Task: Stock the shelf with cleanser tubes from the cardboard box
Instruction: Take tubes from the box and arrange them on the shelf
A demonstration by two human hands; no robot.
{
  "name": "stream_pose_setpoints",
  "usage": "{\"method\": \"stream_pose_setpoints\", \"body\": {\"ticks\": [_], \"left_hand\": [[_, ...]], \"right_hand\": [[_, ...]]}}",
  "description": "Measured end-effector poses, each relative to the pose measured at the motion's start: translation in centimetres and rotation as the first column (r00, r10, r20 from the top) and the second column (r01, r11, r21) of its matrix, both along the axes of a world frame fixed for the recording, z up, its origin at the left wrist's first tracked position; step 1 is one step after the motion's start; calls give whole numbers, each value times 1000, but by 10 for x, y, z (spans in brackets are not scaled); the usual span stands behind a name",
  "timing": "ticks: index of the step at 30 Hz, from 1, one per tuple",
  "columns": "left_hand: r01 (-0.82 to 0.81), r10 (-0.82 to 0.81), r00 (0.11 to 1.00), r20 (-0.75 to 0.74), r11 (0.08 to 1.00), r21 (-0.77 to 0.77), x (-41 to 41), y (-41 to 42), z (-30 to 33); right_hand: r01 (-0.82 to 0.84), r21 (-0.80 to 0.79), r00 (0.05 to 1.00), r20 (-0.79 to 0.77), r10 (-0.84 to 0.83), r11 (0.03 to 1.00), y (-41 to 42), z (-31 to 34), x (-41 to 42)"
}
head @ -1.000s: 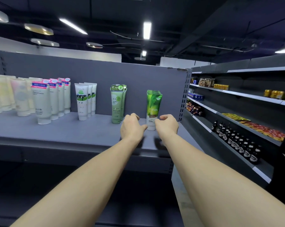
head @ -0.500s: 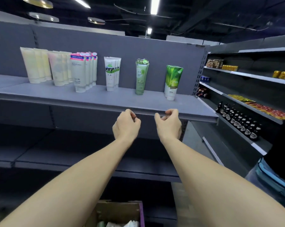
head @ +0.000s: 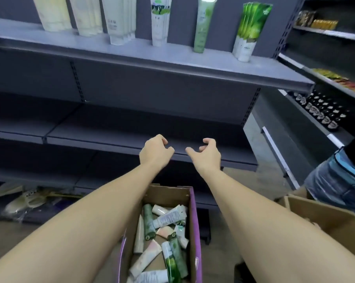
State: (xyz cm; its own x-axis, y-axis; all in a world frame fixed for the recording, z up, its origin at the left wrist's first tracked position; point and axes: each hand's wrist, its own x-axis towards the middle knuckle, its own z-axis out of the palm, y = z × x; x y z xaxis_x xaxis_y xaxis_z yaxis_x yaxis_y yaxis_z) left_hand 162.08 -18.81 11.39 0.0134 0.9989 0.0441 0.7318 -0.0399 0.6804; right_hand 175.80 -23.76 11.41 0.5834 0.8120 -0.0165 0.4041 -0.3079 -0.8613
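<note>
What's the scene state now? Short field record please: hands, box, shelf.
left hand: fingers loosely curled, holds nothing
right hand: fingers loosely curled, holds nothing
cardboard box: below the arms, open, loose tubes lying inside
top shelf: tubes standing in rows; bright green tubes at right end
middle shelf: no product in view

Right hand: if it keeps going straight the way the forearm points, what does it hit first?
Probably the front edge of the bare middle shelf, which the right hand overlaps in this view. Depth is unclear, so it may sit short of it. It holds nothing.
</note>
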Motion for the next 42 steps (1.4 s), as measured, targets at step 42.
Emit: {"method": "stream_pose_setpoints", "body": {"ticks": [42], "left_hand": [[98, -222, 960, -171, 837, -538, 15, 9, -409]], "right_hand": [[-77, -752, 990, -138, -42, 655, 7, -400, -7]]}}
